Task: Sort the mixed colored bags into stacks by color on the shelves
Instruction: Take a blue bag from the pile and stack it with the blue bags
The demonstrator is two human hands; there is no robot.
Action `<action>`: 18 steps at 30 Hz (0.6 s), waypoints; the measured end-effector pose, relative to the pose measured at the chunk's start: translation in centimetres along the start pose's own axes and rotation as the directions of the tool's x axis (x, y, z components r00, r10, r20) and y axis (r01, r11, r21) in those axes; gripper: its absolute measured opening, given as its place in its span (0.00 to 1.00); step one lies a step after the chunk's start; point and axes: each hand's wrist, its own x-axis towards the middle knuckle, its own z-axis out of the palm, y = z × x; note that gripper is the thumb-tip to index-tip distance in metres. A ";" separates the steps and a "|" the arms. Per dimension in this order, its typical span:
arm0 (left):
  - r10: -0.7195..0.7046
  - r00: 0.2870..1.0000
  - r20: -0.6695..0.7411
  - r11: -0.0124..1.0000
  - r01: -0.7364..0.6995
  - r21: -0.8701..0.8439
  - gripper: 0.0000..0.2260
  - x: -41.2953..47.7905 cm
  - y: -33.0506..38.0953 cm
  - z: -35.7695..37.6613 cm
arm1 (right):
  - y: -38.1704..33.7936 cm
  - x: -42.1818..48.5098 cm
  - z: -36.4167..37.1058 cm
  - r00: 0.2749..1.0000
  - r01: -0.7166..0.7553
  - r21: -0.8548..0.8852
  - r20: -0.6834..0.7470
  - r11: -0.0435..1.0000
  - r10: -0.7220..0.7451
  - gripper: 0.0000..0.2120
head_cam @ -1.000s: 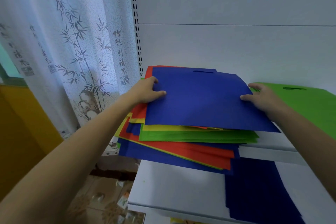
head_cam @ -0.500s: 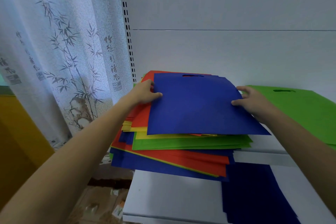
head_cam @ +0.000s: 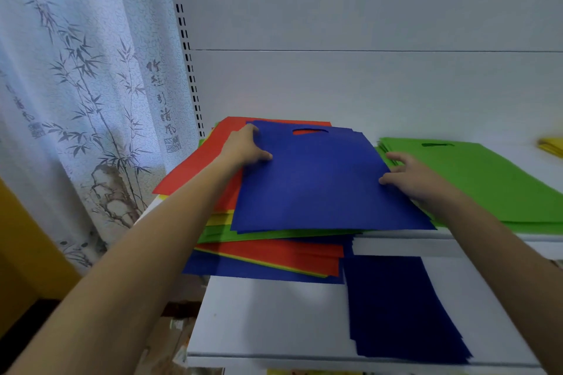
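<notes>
White bamboo-print curtain point(head_cam: 76, 100): vertical brush characters and seal stamp carried; not readable.

Flat blue fabric bag point(head_cam: 320, 189) with cut-out handle slot: laid atop mixed stack of red, green, yellow and blue bags point(head_cam: 274, 253), left end of upper white shelf point(head_cam: 426, 246). Slot end pointed at back panel; opposite edge at shelf front edge. Long axis not determinable.

Left hand point(head_cam: 243, 149): bag's left edge clasped near rear corner, thumb on top.

Right hand point(head_cam: 412, 176): right edge pinched mid-length, thumb on top.

Green bag stack point(head_cam: 487, 179): just right, same shelf.

Left grip point(head_cam: 247, 150), right grip point(head_cam: 418, 177): bare human hands, thumbs showing on both. Forearms point(head_cam: 137, 253) bare along full visible length, slim, narrowing toward wrists.
</notes>
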 end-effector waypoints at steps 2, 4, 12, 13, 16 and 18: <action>0.058 0.997 -0.058 0.996 -0.062 -0.069 0.28 -0.8 0.9 0.0 | 0.4 -0.6 -0.6 0.997 0.069 0.001 -0.030 0.998 -0.069 0.27; 0.116 0.986 -0.117 0.986 -0.129 -0.107 0.26 -2.0 2.2 0.1 | 0.6 -1.7 -1.4 0.986 0.147 0.006 -0.076 0.989 -0.146 0.24; 0.289 0.878 -0.381 0.900 -0.385 -0.203 0.24 -10.8 8.1 3.5 | 6.5 -9.1 -7.6 0.899 0.384 -0.044 -0.212 0.922 -0.384 0.21; 0.282 0.867 -0.411 0.888 -0.398 -0.231 0.24 -12.3 8.9 4.4 | 7.8 -10.3 -8.6 0.909 0.380 0.002 -0.185 0.925 -0.373 0.21; 0.278 0.835 -0.476 0.836 -0.454 -0.308 0.24 -16.8 11.4 7.6 | 12.6 -13.7 -11.6 0.921 0.377 0.070 -0.135 0.923 -0.366 0.22; 0.282 0.828 -0.485 0.805 -0.479 -0.349 0.23 -19.8 13.0 10.1 | 16.3 -16.2 -13.4 0.906 0.408 0.057 -0.149 0.911 -0.396 0.21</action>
